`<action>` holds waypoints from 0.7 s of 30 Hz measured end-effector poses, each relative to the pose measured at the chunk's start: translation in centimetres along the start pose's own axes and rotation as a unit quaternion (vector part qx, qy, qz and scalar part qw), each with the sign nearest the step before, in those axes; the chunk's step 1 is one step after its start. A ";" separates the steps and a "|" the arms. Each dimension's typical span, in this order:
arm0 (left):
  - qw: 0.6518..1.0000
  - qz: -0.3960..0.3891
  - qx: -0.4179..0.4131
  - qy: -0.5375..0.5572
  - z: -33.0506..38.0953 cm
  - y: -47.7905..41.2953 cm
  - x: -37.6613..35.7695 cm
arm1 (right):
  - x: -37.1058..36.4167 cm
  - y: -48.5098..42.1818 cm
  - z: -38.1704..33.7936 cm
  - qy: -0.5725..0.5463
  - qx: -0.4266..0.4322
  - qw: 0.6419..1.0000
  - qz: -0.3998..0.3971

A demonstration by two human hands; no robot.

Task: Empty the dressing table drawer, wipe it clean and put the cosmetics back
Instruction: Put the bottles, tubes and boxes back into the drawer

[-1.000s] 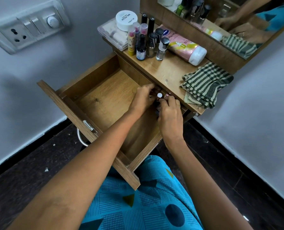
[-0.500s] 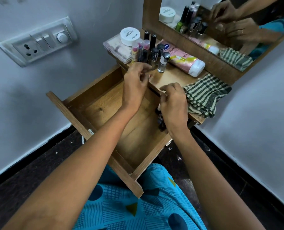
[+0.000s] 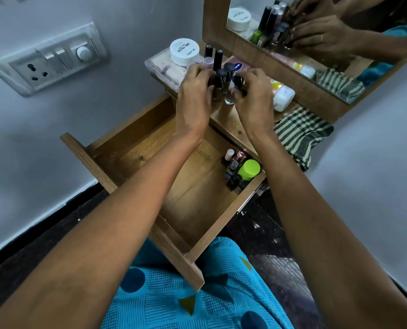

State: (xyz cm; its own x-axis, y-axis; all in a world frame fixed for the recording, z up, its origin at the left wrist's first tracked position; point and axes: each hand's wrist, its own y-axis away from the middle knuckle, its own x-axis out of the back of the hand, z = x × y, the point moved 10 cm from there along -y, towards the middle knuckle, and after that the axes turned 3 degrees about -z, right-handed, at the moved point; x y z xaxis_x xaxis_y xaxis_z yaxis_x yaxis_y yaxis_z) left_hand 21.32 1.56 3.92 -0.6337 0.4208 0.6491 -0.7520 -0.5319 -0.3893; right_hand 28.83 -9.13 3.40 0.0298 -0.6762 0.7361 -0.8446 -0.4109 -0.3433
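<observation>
Both my hands have left the drawer [image 3: 197, 200] for the table [image 3: 231, 124]. Left hand [image 3: 194, 96] grips a dark polish bottle [image 3: 218, 87]; right hand [image 3: 254, 98] pinches a black-capped bottle [image 3: 237, 81]. A few returned cosmetics [image 3: 235, 167] stand below my right wrist. Refilling probably continues.

Garment [image 3: 197, 295]: turquoise cloth over the lap, printed with fine dark grids
Print: large navy dots, small olive triangles
Forearms [image 3: 126, 210]: bare
Ring [image 3: 321, 38]: thin pale band on a right hand [image 3: 254, 100] finger, seen in the mirror [image 3: 387, 53]

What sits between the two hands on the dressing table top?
In the head view, a cluster of upright dark-capped nail polish bottles stands between the left hand and right hand, both touching it.
</observation>
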 end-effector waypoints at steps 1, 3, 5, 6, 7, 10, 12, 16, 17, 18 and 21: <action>1.000 0.000 0.003 0.003 0.0 0.0 0.0 | 0.1 0.0 0.1 -0.006 -0.002 1.000 0.005; 1.000 -0.003 0.004 0.011 0.1 0.0 0.1 | 0.4 0.1 0.3 -0.029 -0.005 0.999 0.013; 1.000 -0.005 -0.001 0.021 0.3 0.3 0.2 | 0.5 0.4 0.3 -0.050 -0.009 0.999 0.013; 1.000 -0.006 -0.002 0.026 0.5 0.5 0.4 | 0.6 0.6 0.2 -0.058 -0.010 0.998 0.011; 0.999 -0.007 -0.002 0.032 0.6 0.7 0.5 | 0.7 0.8 0.2 -0.065 -0.011 0.998 0.010; 0.998 -0.008 -0.005 0.060 0.9 1.7 1.0 | 1.2 1.7 -0.1 -0.088 -0.020 0.996 0.006; 0.997 -0.011 -0.004 0.074 1.0 2.5 1.2 | 1.5 2.7 -0.3 -0.095 -0.023 0.995 0.001; 0.996 -0.031 0.006 0.088 1.0 4.3 1.2 | 1.8 4.9 -0.5 -0.099 -0.018 0.995 -0.015; 0.995 -0.037 0.005 0.093 0.9 4.8 1.2 | 1.8 5.5 -0.6 -0.099 -0.019 0.995 -0.020; 0.994 -0.043 0.005 0.097 0.7 5.1 1.1 | 1.8 6.0 -0.5 -0.095 -0.018 0.995 -0.026; 0.993 -0.063 0.014 0.097 0.0 5.8 0.6 | 1.0 7.8 -0.1 -0.079 -0.023 0.995 -0.060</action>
State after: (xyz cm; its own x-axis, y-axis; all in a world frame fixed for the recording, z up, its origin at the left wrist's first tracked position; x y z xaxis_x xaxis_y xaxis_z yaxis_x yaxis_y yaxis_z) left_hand 16.54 -1.26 2.06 -0.5598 0.6171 0.5530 -0.8240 -0.4847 -0.2934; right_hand 22.19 -12.95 1.50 0.2128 -0.7134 0.6676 -0.8530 -0.4689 -0.2292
